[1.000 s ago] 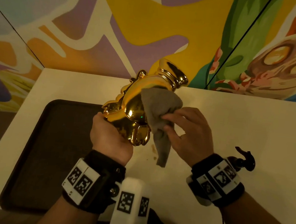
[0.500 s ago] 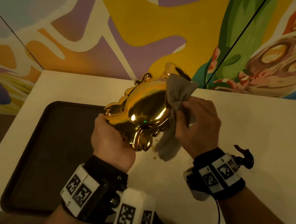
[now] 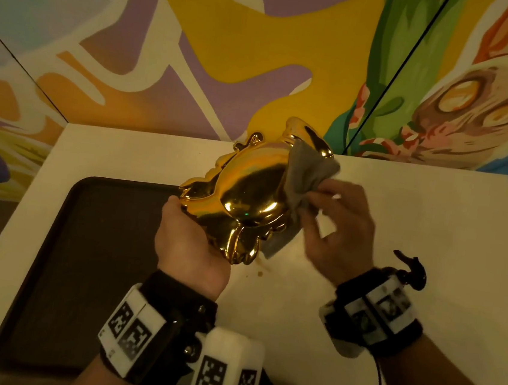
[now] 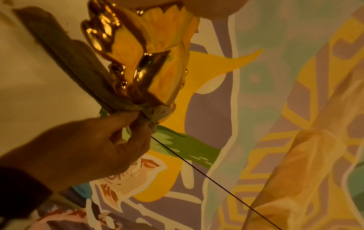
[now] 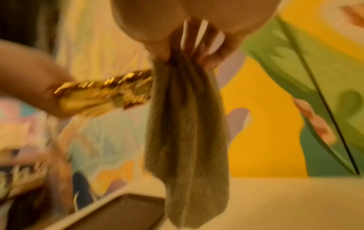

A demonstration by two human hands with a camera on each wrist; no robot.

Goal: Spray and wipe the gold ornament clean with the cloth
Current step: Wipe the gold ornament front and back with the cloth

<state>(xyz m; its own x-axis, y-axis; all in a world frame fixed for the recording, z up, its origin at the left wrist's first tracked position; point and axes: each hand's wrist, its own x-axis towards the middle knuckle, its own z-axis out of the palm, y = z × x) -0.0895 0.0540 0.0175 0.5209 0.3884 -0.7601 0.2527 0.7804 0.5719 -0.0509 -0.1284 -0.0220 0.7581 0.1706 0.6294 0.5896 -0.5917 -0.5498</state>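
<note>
left hand (image 3: 192,248) holding gold ornament (image 3: 245,201), right hand (image 3: 341,229) pinching cloth (image 3: 306,179)

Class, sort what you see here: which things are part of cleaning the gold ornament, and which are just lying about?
In the job:
gold ornament, held by the left hand
grey cloth, pinched by the right hand against the ornament
spray bottle top, behind the right wrist

Lying about:
dark tray
white table
painted wall

The head view looks forward and down over the desk (image 3: 401,208) toward the painted wall (image 3: 199,45). Each wrist view sits close, looking along its hand (the right one blurred). All three share the ornament (image 3: 246,197) and cloth (image 3: 308,173).
</note>
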